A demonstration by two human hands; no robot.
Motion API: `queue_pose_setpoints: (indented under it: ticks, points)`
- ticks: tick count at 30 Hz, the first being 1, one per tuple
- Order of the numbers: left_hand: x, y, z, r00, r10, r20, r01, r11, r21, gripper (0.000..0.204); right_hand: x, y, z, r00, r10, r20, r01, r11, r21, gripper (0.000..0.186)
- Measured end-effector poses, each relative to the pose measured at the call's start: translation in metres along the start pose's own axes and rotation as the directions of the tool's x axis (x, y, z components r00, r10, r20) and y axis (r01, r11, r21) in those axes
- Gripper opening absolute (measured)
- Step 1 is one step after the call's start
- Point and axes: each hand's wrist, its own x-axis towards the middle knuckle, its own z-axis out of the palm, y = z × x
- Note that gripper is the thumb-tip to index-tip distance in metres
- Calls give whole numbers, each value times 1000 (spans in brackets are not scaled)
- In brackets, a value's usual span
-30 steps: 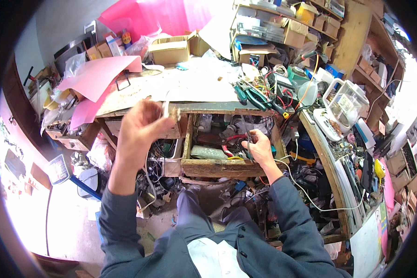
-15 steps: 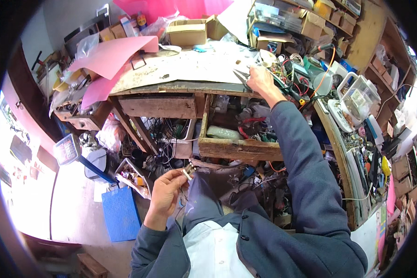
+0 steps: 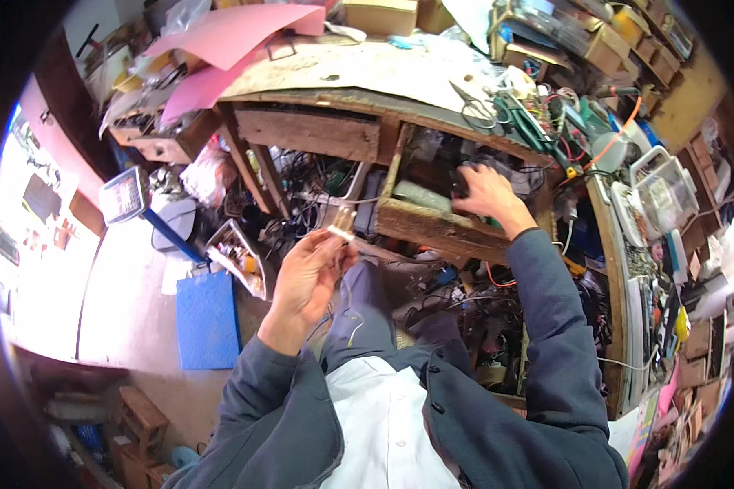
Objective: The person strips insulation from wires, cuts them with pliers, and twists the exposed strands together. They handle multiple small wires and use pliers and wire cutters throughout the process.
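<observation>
My left hand is closed in a pinch, held up over my lap. Between its fingertips is a small part with a white body and brass-coloured metal ends; a thin wire hangs below the hand. My right hand reaches down into the open wooden drawer, fingers bent around a dark thing that I cannot make out. Beside those fingers lies a pale wrapped bundle. On the bench edge behind the drawer rests a pair of scissors.
The wooden bench carries a pink sheet at the left and tangled wires at the right. A clear plastic box stands farther right. Cables crowd the space underneath. A blue board lies on the floor.
My right hand has left the scissors on the bench and come down into the drawer. My left hand still pinches the small part. The view has tilted down and turned.
</observation>
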Motion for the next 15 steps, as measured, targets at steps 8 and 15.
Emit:
queue_pose_setpoints:
  ticks: [8,15]
  points:
    - [-5,9,13,1000,-18,-21,17,999,-41,10,12,14,19,947,139,288,-157,987,42,104]
    - [-7,11,14,994,-9,-110,2,998,-63,18,12,4,9,943,149,296,-135,988,-67,96]
